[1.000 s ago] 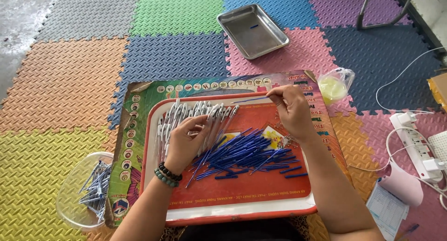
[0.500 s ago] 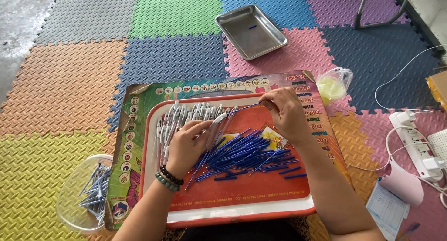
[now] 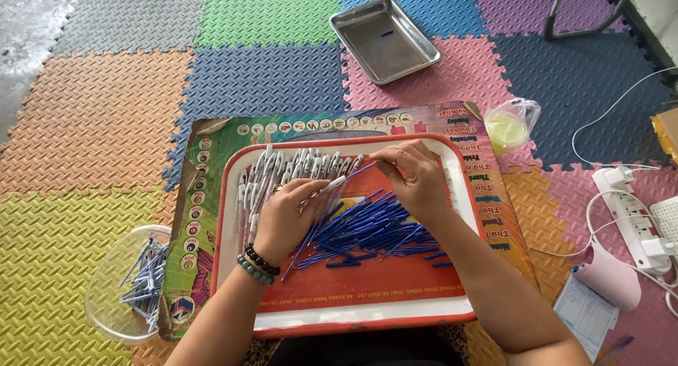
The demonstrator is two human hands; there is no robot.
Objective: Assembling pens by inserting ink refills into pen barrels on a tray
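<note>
Step in hand, as judged: fitting 1 blue refill [image 3: 359,172] into 1 white pen barrel [image 3: 332,185] over the red tray [image 3: 452,306]. Left hand [image 3: 286,214], palm down, fingers pinching the barrel; right hand [image 3: 417,175] arched, fingertips apparently gripping the refill's far end, though this is partly hidden. Loose refill pile [image 3: 367,232] lies near-right, barrel row [image 3: 282,172] far-left. Next move calls for keeping tip and bore in line.
</note>
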